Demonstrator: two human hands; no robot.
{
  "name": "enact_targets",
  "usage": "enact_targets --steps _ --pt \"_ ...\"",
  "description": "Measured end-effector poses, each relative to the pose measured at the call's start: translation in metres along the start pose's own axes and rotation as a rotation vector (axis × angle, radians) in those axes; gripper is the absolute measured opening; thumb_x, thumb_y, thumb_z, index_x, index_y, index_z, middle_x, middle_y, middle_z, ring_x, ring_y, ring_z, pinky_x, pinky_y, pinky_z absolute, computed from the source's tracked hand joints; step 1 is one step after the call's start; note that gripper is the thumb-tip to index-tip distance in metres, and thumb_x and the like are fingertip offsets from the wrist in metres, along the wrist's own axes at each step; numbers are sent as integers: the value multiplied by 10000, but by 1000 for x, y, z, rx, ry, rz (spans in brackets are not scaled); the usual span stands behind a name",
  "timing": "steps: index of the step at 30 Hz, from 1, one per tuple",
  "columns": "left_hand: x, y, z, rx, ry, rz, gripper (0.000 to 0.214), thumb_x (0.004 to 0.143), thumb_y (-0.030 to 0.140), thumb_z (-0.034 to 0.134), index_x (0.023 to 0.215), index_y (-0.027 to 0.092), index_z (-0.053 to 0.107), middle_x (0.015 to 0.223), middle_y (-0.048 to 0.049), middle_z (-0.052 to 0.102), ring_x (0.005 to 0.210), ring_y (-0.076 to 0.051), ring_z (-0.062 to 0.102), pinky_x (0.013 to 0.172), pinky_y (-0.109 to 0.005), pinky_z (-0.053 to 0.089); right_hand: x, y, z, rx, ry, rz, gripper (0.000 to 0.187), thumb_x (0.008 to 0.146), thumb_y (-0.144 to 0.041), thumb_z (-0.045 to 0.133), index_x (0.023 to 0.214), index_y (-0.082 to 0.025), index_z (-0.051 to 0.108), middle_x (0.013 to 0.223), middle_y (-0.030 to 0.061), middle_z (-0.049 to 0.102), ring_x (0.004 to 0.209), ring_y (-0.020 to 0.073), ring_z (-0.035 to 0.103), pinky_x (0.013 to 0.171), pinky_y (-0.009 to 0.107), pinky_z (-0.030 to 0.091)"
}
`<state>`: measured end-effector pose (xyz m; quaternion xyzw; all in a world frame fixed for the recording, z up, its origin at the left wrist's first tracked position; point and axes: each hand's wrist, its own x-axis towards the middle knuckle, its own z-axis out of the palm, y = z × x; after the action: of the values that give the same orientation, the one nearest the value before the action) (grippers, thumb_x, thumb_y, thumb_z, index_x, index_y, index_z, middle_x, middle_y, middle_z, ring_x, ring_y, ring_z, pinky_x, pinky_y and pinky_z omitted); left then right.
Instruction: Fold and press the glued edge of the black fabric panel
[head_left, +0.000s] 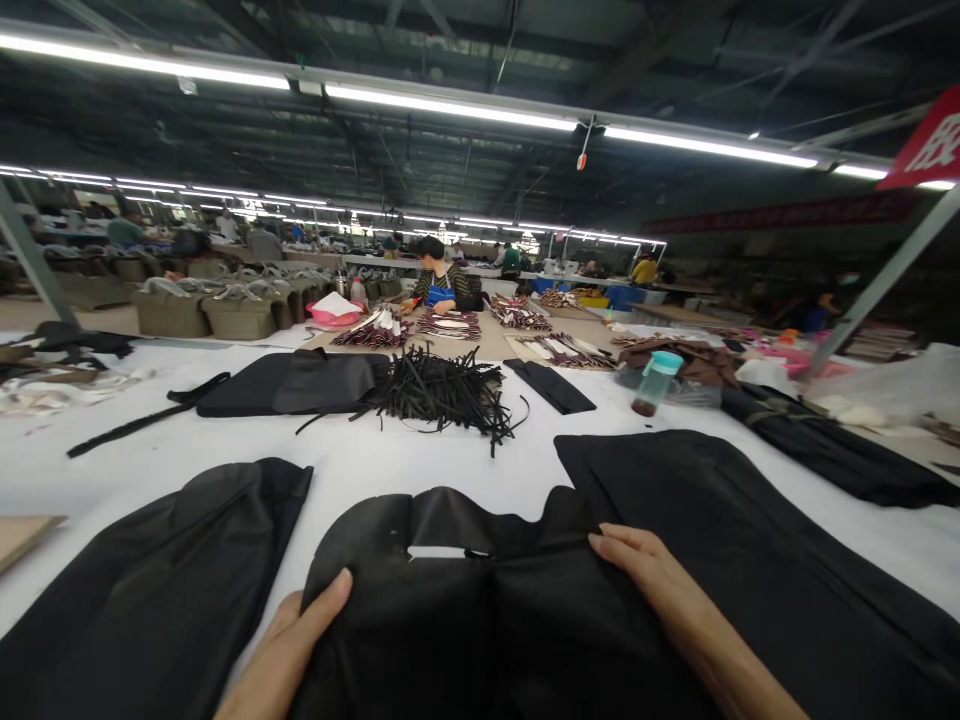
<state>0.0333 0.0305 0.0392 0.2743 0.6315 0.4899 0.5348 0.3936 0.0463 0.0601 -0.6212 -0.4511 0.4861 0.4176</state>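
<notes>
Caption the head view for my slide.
Left hand and right hand hold a slotted black sheet, heaped black strips beyond.

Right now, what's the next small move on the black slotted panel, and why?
I'd probably ease the left hand and right hand slightly apart to smooth the black slotted panel. They hold it at opposite sides, yet its far edge ripples and creases show between them; a flatter panel should make the slot easier to check.
</notes>
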Motion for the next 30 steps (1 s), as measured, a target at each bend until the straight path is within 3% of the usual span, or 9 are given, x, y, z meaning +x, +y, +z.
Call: enact_targets --steps 4,9,14,18,20,22,26,28,30 --pt "3 15 -15 -118 78 -154 638 661 512 678 1143 137 495 862 -94 702 849 -306 665 807 -445 528 4 13 -21 77 94 12 273 645 -422 665 583 -202 517 537 -32 526 508 132 467 511 251 333" --pt "-2 24 -21 -143 88 -240 759 656 496 691 1263 137 410 793 -69 709 799 -304 676 755 -450 544 5 26 -38 -32 100 9 358 667 -437 647 544 -217 392 470 -78 363 443 93 320 460 245 218" --pt "-1 18 -17 -183 -98 -299 539 659 562 636 984 133 622 723 -104 710 767 -331 678 702 -435 556 7 42 -33 -53 33 70 414 715 -536 574 586 -228 330 506 -83 318 451 87 288 454 236 202" --pt "13 12 -20 154 -103 -164 367 576 456 762 719 148 623 611 -75 686 653 -288 673 599 -343 553 19 66 -20 -273 76 9 427 712 -554 553 540 -216 357 488 -74 305 470 90 289 459 239 218" --pt "18 6 -21 251 -131 -78 379 607 465 744 757 141 620 622 -71 685 665 -279 673 590 -321 546 21 77 -15 -315 105 6 424 699 -542 571 520 -205 387 486 -67 318 494 95 311 470 237 232" --pt "21 -2 -23 262 -95 -32 455 644 480 716 924 141 601 724 -76 701 737 -272 678 626 -311 548 16 82 -15 -343 134 11 403 718 -543 554 545 -195 445 512 -55 372 523 104 356 479 232 259" --pt "17 -28 -44 279 46 -34 822 581 507 760 1257 213 398 904 -79 697 812 -281 676 690 -339 558 -15 89 -27 -273 97 122 409 775 -574 502 923 -200 581 585 -47 477 535 127 462 471 233 322" --pt "8 -45 -60 243 26 -38 983 502 523 796 1320 248 324 944 -79 693 874 -318 662 738 -390 560 -36 97 -35 -198 42 173 541 754 -573 550 1139 -195 508 608 -41 532 577 158 540 514 245 395" --pt "-6 -63 -75 207 32 -40 1044 454 530 808 1334 263 313 956 -76 694 979 -358 620 797 -442 546 -57 108 -39 -133 -5 180 713 723 -542 611 1295 -184 383 748 7 638 736 209 618 659 276 477"
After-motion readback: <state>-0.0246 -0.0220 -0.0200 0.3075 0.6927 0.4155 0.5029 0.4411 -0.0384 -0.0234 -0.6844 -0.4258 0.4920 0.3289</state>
